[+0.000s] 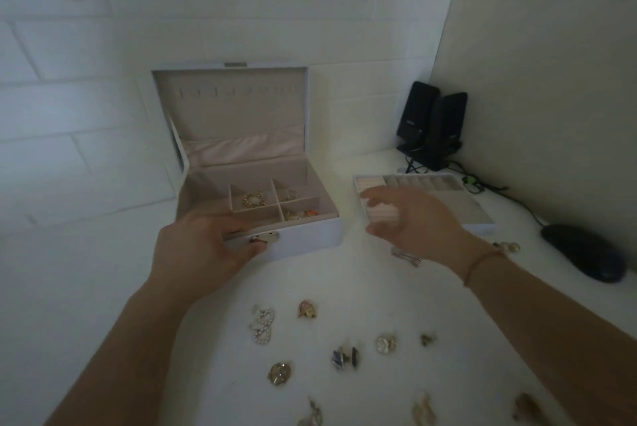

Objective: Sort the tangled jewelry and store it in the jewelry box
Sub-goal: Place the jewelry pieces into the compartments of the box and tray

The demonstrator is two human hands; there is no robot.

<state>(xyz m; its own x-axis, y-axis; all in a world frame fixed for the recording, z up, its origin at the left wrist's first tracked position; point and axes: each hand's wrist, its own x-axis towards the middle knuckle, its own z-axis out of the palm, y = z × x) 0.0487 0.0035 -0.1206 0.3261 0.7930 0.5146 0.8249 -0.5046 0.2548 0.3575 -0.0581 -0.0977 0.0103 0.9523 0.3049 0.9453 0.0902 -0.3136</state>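
- Surface [344, 288]: white top, filling the lower half of the view and meeting a pale block wall behind.
- Jewelry box [303, 229]: pale box at centre, lid upright and open. Small compartments along its front; a gold ring-shaped piece [253, 199] lies in the rear-left one, small mixed pieces in the front-right one.
- Tray insert [465, 198]: shallow tray at 3 o'clock of the box, apart from it, with pink ring rolls at its left end.
- Speakers [431, 126]: two dark units at 1 o'clock of the box, in the corner.
- Mouse [586, 253]: dark, at 4 o'clock of the tray.
- Left hand [200, 253]: fingers curled over the box's front wall at the metal clasp [265, 238], gripping it.
- Right hand [410, 219]: hovering over the tray's left end, fingers spread loosely, holding nothing; a thin bracelet [479, 265] on the wrist.
- Loose jewelry [344, 356]: scattered pieces at 6 o'clock of the box, among them a pearl strand [263, 325]; two more pieces lie near the right wrist.
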